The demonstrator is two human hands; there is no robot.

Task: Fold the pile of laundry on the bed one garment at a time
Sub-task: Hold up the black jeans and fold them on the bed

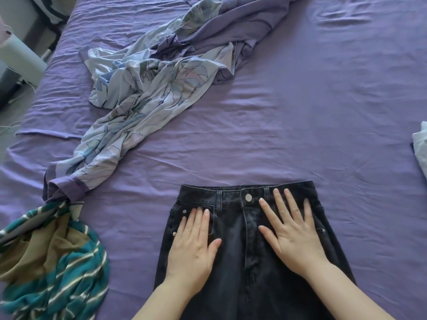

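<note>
Dark washed-black jeans [235, 262] lie flat on the purple bed sheet [300, 112], waistband away from me, silver button up. My left hand [194, 248] rests flat on the left hip of the jeans with straight fingers. On the right hip just below the waistband, my right hand [291, 232] presses down, fingers spread. A crumpled light-blue floral cloth with purple backing [143, 93] sprawls at the upper left. A teal, tan and white striped garment [53, 262] is bunched at the lower left.
A white cloth [421, 144] shows at the right edge of the bed. Beyond the bed's left edge stand a grey-white object [20, 56] and dark items on the floor. Bare sheet stretches between the jeans and the white cloth.
</note>
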